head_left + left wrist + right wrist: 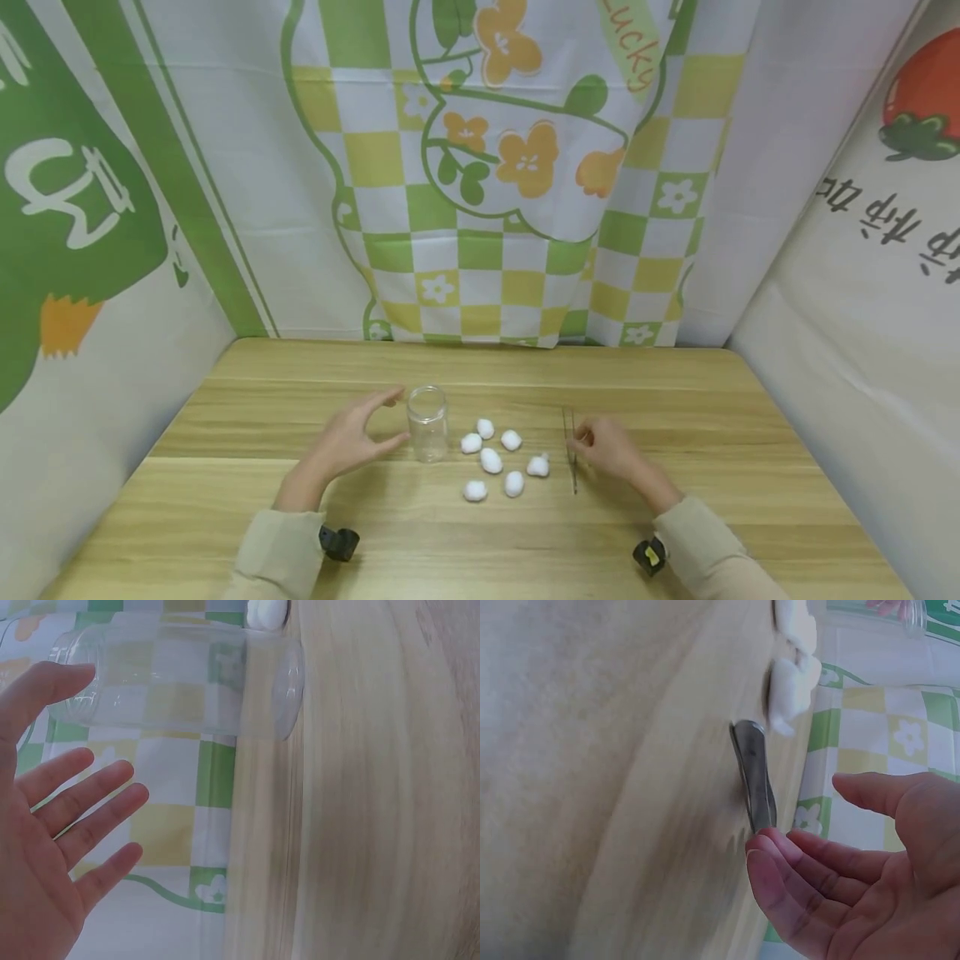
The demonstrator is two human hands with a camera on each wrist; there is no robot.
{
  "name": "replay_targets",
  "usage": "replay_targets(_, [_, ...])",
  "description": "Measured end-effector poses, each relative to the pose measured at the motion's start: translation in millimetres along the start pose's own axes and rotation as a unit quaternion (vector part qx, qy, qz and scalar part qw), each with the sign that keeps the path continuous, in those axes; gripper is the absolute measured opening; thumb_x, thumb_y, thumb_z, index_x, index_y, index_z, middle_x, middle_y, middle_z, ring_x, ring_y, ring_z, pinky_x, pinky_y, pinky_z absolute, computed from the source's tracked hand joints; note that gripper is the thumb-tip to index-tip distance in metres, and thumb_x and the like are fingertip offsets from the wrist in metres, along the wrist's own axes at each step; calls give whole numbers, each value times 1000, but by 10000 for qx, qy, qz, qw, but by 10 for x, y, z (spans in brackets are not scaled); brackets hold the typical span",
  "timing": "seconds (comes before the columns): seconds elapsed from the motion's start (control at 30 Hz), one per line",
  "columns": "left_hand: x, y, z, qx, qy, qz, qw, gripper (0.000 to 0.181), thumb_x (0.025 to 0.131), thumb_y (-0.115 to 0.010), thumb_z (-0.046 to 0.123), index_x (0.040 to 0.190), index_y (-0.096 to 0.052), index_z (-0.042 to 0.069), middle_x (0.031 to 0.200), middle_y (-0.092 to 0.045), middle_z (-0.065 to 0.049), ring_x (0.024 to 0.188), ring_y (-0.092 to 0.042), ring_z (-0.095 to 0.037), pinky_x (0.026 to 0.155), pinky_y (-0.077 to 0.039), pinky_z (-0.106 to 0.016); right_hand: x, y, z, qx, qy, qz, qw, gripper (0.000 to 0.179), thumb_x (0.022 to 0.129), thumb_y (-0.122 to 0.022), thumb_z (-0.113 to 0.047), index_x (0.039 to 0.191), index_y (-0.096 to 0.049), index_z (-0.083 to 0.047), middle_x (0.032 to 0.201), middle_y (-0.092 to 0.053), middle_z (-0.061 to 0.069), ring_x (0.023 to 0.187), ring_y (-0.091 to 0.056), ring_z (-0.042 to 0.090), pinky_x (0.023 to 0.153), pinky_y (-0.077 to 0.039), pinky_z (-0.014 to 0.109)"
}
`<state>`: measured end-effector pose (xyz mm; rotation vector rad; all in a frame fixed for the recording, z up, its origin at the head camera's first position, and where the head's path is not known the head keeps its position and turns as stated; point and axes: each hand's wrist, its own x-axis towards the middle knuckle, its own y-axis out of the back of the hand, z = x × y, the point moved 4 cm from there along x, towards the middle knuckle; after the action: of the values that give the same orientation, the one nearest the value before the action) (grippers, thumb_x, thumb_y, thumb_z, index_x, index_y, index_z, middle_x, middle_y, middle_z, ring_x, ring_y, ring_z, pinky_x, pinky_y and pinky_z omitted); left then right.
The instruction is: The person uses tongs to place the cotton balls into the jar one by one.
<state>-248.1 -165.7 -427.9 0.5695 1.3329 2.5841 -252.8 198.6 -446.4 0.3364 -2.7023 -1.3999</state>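
A clear glass jar (430, 437) stands upright on the wooden table. My left hand (351, 442) is beside it, thumb and fingers spread around its left side and holding nothing. In the left wrist view, the fingers extend below the jar while the thumb overlaps its rim end. Metal tweezers (756, 772) lie on the table at the right. My right hand (606, 450) is at them, its fingertips right by their middle and the thumb apart from the fingers in the right wrist view. Several white cotton balls (491, 461) lie loose between the jar and the tweezers.
The wooden table (480, 550) ends at the back against a hanging checkered cloth (480, 283). Printed cloth also hangs along the left and right sides. Each wrist wears a small black camera (340, 543).
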Motion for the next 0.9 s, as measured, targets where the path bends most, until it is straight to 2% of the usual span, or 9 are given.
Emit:
replay_targets(0.13, [10, -46, 4, -284, -74, 14, 9996, 69, 81, -76, 29, 140, -47, 7, 130, -62, -15, 121, -57, -38, 103, -45, -64, -26, -37, 1, 178, -30, -8, 9998, 18, 88, -65, -12, 87, -68, 6, 70, -65, 10, 59, -52, 11, 50, -44, 18])
replay_targets(0.27, [28, -80, 1, -538, -120, 27, 9985, 70, 80, -78, 25, 140, -47, 6, 129, -63, -16, 120, -58, -37, 104, -44, -63, -48, -67, 22, 511, -338, -95, 9981, 17, 90, -64, -12, 81, -66, 3, 64, -62, 9, 51, -52, 11, 44, -39, 15])
replay_targets(0.4, [40, -98, 5, -707, -158, 24, 9974, 71, 79, -79, 23, 140, -47, 4, 127, -64, -16, 118, -60, -36, 105, -46, -60, -60, -87, 48, 761, -653, -167, 9948, 17, 90, -64, -12, 80, -65, 1, 63, -62, 9, 50, -55, 12, 43, -41, 15])
replay_targets(0.6, [55, -137, 1, -928, -234, 37, 9954, 71, 78, -79, 19, 139, -46, 0, 124, -65, -19, 115, -62, -36, 103, -50, -55, -64, -111, 82, 781, -927, -175, 9925, 20, 89, -65, -13, 75, -67, 1, 63, -64, 8, 51, -56, 11, 45, -44, 17])
replay_targets(0.9, [83, -247, -36, -1322, 21, -53, 9912, 72, 78, -79, 18, 139, -45, -3, 126, -63, -23, 117, -60, -38, 104, -49, -55, -61, -167, 115, 806, -1525, 56, 9850, 33, 82, -74, -20, 57, -59, -7, 50, -61, 2, 44, -54, 9, 42, -45, 17])
